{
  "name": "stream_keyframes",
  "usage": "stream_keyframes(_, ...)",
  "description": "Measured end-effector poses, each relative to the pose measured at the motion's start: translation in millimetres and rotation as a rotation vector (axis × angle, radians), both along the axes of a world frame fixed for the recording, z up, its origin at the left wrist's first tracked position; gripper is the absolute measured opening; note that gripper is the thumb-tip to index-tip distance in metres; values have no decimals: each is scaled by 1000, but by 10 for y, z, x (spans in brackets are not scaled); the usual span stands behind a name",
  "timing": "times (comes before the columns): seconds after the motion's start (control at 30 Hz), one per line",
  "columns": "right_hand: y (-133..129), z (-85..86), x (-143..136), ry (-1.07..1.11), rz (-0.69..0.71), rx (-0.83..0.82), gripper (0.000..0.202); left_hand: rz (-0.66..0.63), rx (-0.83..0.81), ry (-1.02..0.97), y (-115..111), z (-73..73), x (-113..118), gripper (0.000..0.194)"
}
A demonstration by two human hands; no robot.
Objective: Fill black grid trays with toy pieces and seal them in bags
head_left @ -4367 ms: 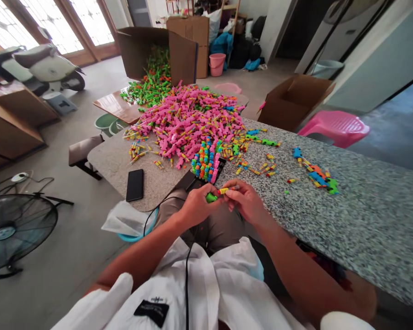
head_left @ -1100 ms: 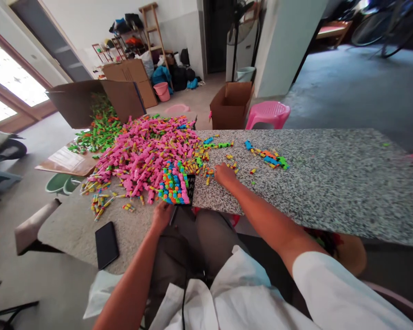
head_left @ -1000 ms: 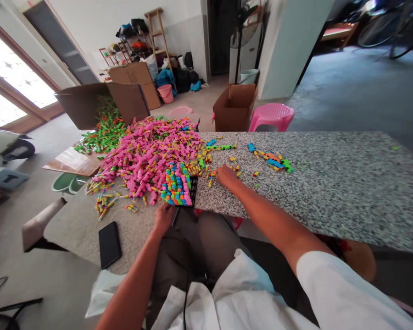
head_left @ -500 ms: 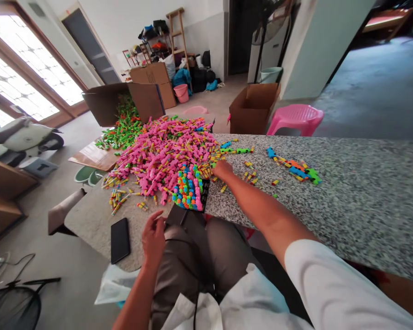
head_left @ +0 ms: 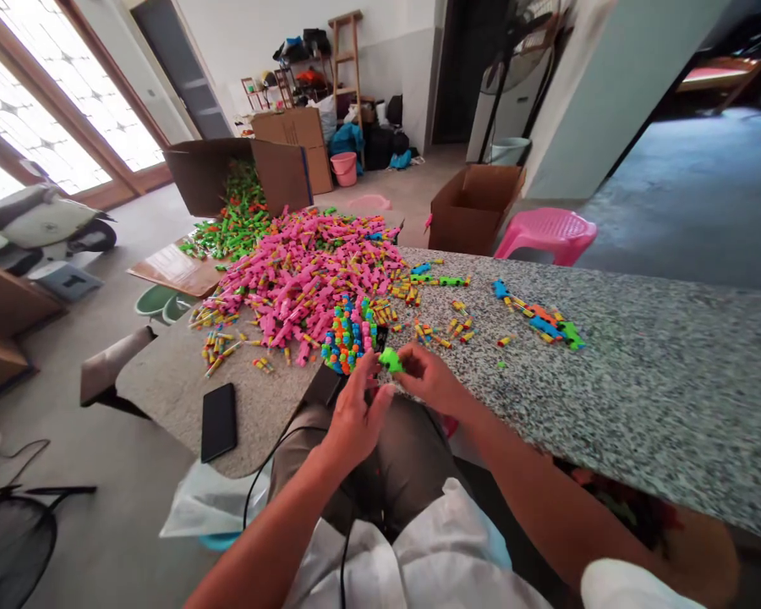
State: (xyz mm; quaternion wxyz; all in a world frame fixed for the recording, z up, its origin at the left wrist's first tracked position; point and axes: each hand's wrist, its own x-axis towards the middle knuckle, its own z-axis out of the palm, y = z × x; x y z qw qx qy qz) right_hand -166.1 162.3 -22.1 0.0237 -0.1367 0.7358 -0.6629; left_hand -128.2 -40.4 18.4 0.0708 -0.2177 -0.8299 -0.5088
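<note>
Pinched in the fingers of my right hand [head_left: 432, 377] is a small bright-green plastic toy piece [head_left: 391, 360], held just above the table's front edge. My left hand [head_left: 358, 416] faces it from the left, thumb apart from the fingers and fingertips close to the green piece; I cannot tell whether they touch it. Just beyond my left fingertips stands a black tray [head_left: 381, 335] with upright rows of blue, orange, green and pink pieces [head_left: 346, 337]. Behind it spreads a large heap of pink pieces with yellow parts [head_left: 304, 275].
Loose yellow-and-red parts [head_left: 462, 321] and a chain of coloured pieces [head_left: 545, 323] lie on the speckled tabletop [head_left: 659, 364]. A phone [head_left: 219, 421] lies at the left. A cardboard box [head_left: 279, 173] spills green pieces [head_left: 232, 224]. Another box [head_left: 466, 211] and a pink stool [head_left: 549, 235] stand behind the table.
My right hand has come back from the yellow parts beside the heap towards my body, with the green piece in its fingers. My left hand has risen from my lap to the tray's front.
</note>
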Motion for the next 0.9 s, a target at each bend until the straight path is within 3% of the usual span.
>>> stream_keyframes(0.13, -17, 19, 276, -167, 213, -128, 31, -42, 37, -141, 34, -86, 35, 45)
stream_keyframes(0.2, 108, -24, 192, -243, 207, -30, 30, -25, 86, -185, -13, -146, 76, 42)
stream_keyframes(0.27, 269, -95, 40, -210, 52, 251, 24, -19, 144, -222, -70, -203, 116, 42)
stream_keyframes(0.33, 405, -193, -103, -110, -127, 673, 20, -12, 177, -256, -124, -248, 149, 42)
stream_keyframes(0.4, 485, -307, -186, -42, -172, 1053, 30, 13, 158, -271, -176, -272, 173, 44)
stream_keyframes(0.47, 517, -419, -208, -13, -140, 1255, 34, 38, 93, -259, -226, -271, 189, 46)
stream_keyframes(0.63, 526, -581, -188, 42, -221, 1327, 31, 28, -41, -206, -317, -207, 221, 50)
stream_keyframes(0.8, 495, -567, -282, 58, -223, 1331, 51, -45, -80, -201, -331, -189, 248, 52)
stream_keyframes(0.9, 462, -545, -386, 59, -167, 1383, 46, -64, -76, -213, -338, -190, 255, 52)
